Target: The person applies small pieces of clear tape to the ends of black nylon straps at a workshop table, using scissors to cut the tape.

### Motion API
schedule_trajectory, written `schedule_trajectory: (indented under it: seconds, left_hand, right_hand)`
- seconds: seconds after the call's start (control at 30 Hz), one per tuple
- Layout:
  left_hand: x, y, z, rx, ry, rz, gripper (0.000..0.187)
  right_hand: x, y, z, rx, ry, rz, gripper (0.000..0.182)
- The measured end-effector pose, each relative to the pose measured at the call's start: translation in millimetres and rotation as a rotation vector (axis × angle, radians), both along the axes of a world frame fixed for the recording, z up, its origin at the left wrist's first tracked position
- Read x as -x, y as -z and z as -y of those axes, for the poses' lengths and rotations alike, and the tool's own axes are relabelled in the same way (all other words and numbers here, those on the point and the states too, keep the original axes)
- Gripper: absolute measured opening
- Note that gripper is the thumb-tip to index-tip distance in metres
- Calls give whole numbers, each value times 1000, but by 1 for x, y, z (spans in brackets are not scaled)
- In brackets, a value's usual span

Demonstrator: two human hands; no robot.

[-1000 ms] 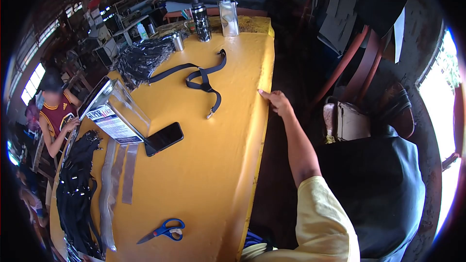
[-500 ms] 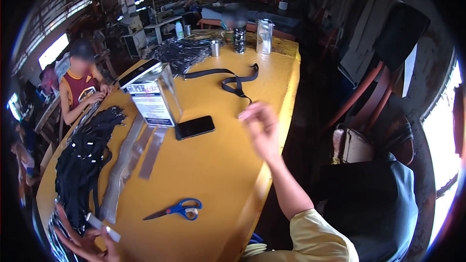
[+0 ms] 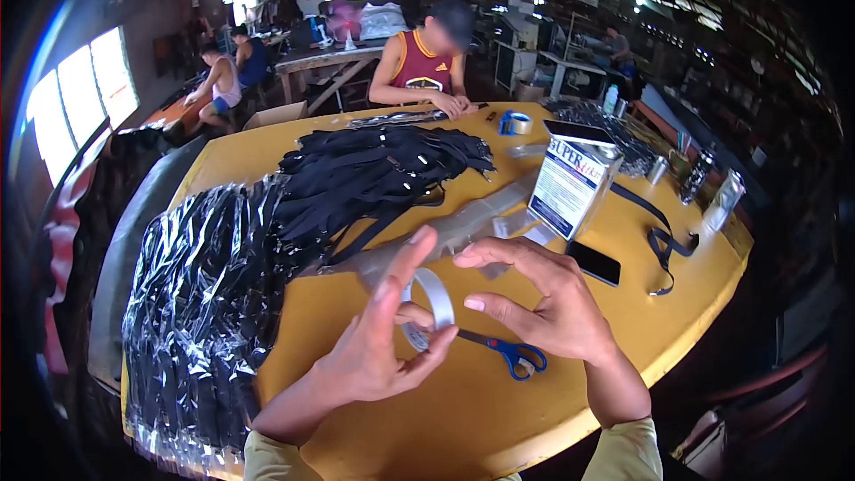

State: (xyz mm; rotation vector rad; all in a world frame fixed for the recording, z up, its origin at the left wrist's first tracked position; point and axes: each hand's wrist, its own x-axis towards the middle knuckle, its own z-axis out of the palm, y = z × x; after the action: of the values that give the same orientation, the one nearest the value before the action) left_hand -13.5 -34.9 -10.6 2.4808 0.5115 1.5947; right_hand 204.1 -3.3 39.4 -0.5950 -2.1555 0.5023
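Note:
My left hand (image 3: 376,354) holds a roll of clear tape (image 3: 435,296) upright, with fingers through and around the ring. Just right of it hovers my right hand (image 3: 563,303), fingers curved and thumb apart, nothing between them. Blue-handled scissors (image 3: 524,360) lie on the yellow table (image 3: 383,428) below my right hand, blades partly hidden behind my fingers. Clear plastic sleeves (image 3: 463,230) lie beyond the hands. A pile of black straps (image 3: 374,169) is further back, and straps in clear plastic (image 3: 205,294) are heaped at left. One loose black strap (image 3: 661,240) lies at right.
A rectangular tin (image 3: 568,191) with a phone-like slab on top stands past my right hand, near a black phone (image 3: 594,264). Behind are a blue tape dispenser (image 3: 514,123), a tumbler (image 3: 696,176) and cans. A co-worker in a maroon jersey (image 3: 419,62) works across the table.
My view has swung left. My right hand has come away from the loose strap's end toward my left hand. The left hand, with the tape roll, is now raised in front of me.

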Motion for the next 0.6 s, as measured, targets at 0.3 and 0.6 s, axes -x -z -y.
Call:
schedule_trajectory:
  seconds: [0.3,0.6]
  left_hand:
    - [-1,-2,7,11,8,-49,121]
    - [-3,0,1,576,159,218,98]
  right_hand:
    - [17,-8,-4,-94,-71,95,46]
    - [25,4,-12,-466,28,55,35]
